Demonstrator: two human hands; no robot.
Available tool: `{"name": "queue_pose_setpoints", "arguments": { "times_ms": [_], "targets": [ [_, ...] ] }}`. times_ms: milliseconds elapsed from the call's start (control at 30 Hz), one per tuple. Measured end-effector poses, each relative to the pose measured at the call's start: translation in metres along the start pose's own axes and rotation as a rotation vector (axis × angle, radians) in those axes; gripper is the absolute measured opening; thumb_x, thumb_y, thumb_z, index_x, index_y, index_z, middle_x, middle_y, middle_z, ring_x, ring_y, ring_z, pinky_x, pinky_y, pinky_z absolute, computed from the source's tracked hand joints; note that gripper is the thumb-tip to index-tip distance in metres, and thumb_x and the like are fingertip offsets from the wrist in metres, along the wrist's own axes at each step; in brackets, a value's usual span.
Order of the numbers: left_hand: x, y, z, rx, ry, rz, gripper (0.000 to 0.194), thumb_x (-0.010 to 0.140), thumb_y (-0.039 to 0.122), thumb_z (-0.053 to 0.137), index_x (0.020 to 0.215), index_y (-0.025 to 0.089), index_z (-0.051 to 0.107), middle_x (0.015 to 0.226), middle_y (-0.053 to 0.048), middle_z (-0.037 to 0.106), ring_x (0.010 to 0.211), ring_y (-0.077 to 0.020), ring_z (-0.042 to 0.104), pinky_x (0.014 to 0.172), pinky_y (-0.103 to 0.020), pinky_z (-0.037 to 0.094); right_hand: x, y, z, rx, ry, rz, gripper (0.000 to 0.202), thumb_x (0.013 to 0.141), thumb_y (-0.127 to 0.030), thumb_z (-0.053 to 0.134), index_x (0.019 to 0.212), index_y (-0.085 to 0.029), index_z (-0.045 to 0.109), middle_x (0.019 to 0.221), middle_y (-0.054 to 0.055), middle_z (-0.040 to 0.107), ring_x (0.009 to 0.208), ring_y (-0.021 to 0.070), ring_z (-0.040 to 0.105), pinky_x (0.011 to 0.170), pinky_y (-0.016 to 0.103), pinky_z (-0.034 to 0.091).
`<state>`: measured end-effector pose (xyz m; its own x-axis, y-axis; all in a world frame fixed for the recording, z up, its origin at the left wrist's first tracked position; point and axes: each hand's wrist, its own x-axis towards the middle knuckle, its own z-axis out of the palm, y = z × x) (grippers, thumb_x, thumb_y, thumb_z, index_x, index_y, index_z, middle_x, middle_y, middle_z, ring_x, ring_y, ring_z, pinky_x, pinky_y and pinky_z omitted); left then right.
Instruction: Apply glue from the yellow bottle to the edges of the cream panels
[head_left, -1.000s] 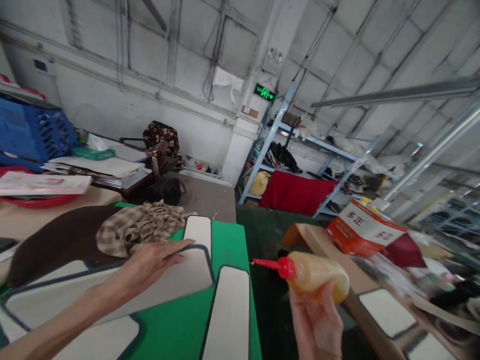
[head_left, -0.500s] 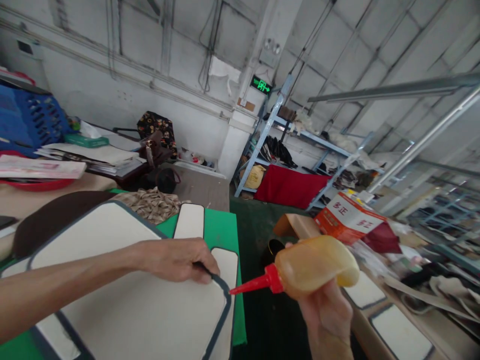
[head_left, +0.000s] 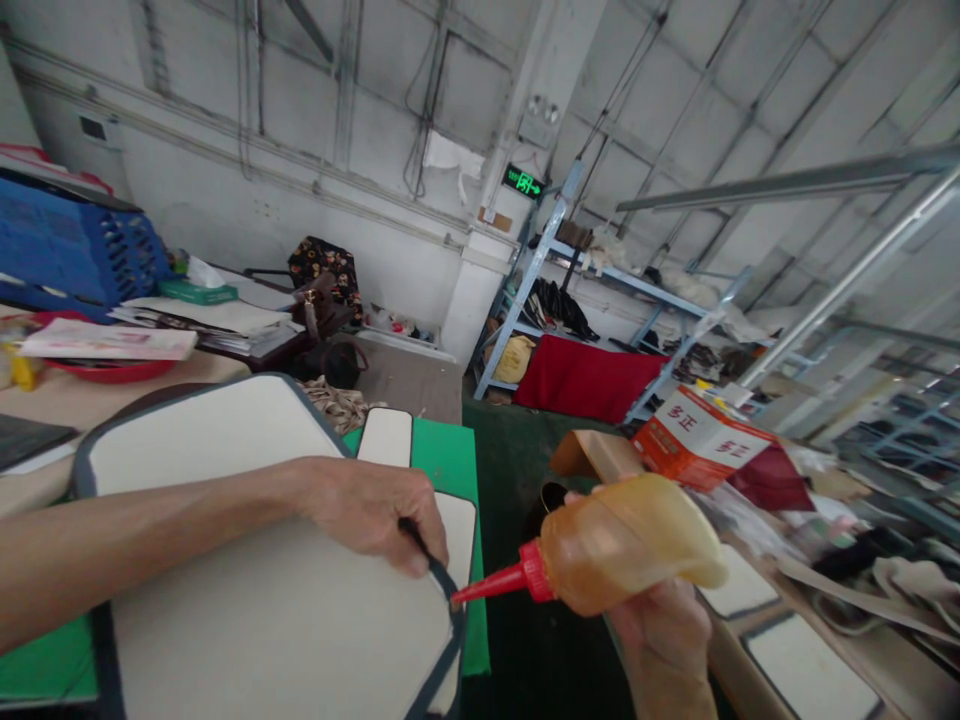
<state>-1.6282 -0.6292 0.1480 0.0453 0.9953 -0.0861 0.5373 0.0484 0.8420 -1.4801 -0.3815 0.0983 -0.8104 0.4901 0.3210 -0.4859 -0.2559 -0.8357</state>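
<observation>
My right hand (head_left: 664, 630) grips a squeeze bottle (head_left: 630, 540) of amber liquid, tipped so its red nozzle points left. The nozzle's tip touches or nearly touches the dark edge at the corner of a large cream panel (head_left: 300, 620). My left hand (head_left: 375, 510) rests over that panel, its fingers pinching the dark edging strip (head_left: 442, 577) just short of the nozzle. Smaller cream pieces with dark borders, such as the strip-shaped piece (head_left: 385, 438), lie beneath and beyond the panel on a green surface (head_left: 446, 455).
Right of a dark floor gap, a bench holds bordered cream pieces (head_left: 814, 665) and an orange-white carton (head_left: 697, 435). A blue crate (head_left: 75, 240), papers (head_left: 217, 318) and a red tray (head_left: 112, 368) sit at left. Metal shelving (head_left: 536, 275) stands behind.
The large panel has shifted and turned slightly under my left hand. My left hand has moved a little right and down along the edge; the nozzle tip has dropped slightly lower and left.
</observation>
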Motion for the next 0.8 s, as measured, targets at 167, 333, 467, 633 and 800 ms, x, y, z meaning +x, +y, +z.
{"name": "queue_pose_setpoints", "arguments": {
  "times_ms": [167, 333, 467, 633, 800],
  "targets": [
    [-0.003, 0.004, 0.000, -0.018, 0.019, -0.039, 0.027, 0.084, 0.006, 0.060, 0.083, 0.020, 0.083, 0.059, 0.004, 0.047, 0.055, -0.0102, 0.040, 0.048, -0.018, 0.030, -0.006, 0.002, -0.004, 0.020, -0.023, -0.058, 0.079, 0.044, -0.054, 0.095, 0.114, -0.026, 0.071, 0.093, 0.010, 0.077, 0.092, 0.0392, 0.074, 0.096, 0.065, 0.051],
    [-0.006, 0.007, 0.000, -0.063, 0.059, -0.085, 0.025, 0.082, 0.011, 0.058, 0.086, 0.016, 0.082, 0.062, 0.004, 0.053, 0.058, -0.0098, 0.043, 0.051, -0.015, 0.032, -0.010, 0.001, 0.007, 0.037, -0.045, -0.143, 0.060, 0.057, -0.052, 0.091, 0.108, -0.025, 0.073, 0.086, 0.009, 0.078, 0.076, 0.0359, 0.076, 0.083, 0.060, 0.060],
    [-0.006, 0.004, 0.000, -0.044, 0.097, -0.102, 0.023, 0.082, 0.016, 0.059, 0.087, 0.015, 0.082, 0.065, 0.003, 0.056, 0.061, -0.0109, 0.045, 0.053, -0.016, 0.033, -0.007, -0.003, 0.016, 0.003, -0.063, -0.212, 0.066, 0.056, -0.053, 0.091, 0.112, -0.025, 0.071, 0.084, 0.009, 0.078, 0.075, 0.0344, 0.076, 0.074, 0.053, 0.064],
    [-0.008, 0.000, 0.000, -0.022, 0.158, -0.113, 0.024, 0.080, 0.018, 0.059, 0.086, 0.015, 0.082, 0.064, 0.003, 0.054, 0.061, -0.0114, 0.044, 0.053, -0.017, 0.032, -0.008, -0.002, 0.016, -0.019, 0.014, -0.271, 0.065, 0.053, -0.053, 0.093, 0.108, -0.026, 0.071, 0.084, 0.006, 0.078, 0.073, 0.0289, 0.076, 0.058, 0.037, 0.065],
    [-0.009, 0.000, -0.003, -0.013, 0.235, -0.122, 0.024, 0.080, 0.023, 0.059, 0.082, 0.017, 0.082, 0.063, 0.002, 0.054, 0.060, -0.0119, 0.043, 0.052, -0.017, 0.031, -0.007, 0.007, 0.006, 0.032, 0.082, -0.288, 0.054, 0.053, -0.047, 0.094, 0.098, -0.026, 0.073, 0.084, 0.003, 0.079, 0.071, 0.0250, 0.076, 0.055, 0.030, 0.063]
  ]
}}
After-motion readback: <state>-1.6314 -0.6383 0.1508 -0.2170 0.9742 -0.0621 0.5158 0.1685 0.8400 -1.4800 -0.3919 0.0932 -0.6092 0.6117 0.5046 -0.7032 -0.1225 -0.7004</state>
